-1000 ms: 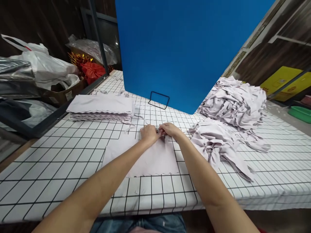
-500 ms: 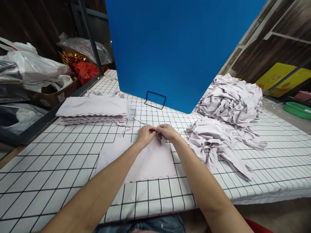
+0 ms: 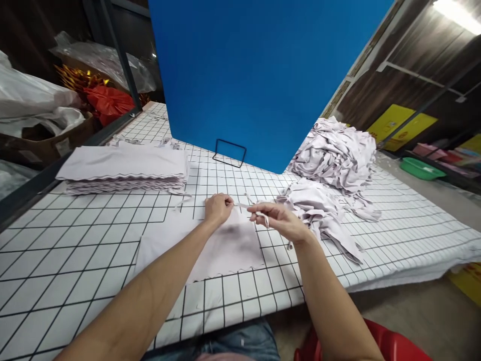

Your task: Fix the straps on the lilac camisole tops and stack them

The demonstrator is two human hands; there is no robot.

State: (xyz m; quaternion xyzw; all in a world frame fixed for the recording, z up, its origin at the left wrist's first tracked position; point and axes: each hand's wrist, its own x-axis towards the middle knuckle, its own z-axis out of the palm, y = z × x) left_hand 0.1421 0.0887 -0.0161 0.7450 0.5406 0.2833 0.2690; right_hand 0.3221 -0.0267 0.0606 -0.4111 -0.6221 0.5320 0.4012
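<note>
A flat pale lilac cloth piece (image 3: 225,250) lies on the table in front of me, its far edge under my hands. Over that edge my left hand (image 3: 218,207) is closed in a pinch at one end of a narrow pale fabric strip (image 3: 241,205). The strip runs across to my right hand (image 3: 276,219), whose fingers are closed on it, with a loose end curling out below them. Whether the strip is still joined to the cloth is hidden by my left fingers. Left of my hands sits a neat stack of folded pale cloth (image 3: 126,163).
To the right are a small heap (image 3: 311,203) and a bigger heap (image 3: 334,153) of crumpled pale fabric on the grid-patterned table cover (image 3: 93,240). A blue board (image 3: 244,75) rises at the back. A green basin (image 3: 421,168) and a red stool (image 3: 391,343) are at the right.
My right hand has moved right, away from my left hand, drawing the thin strip out between them. The view has turned a little to the right.
</note>
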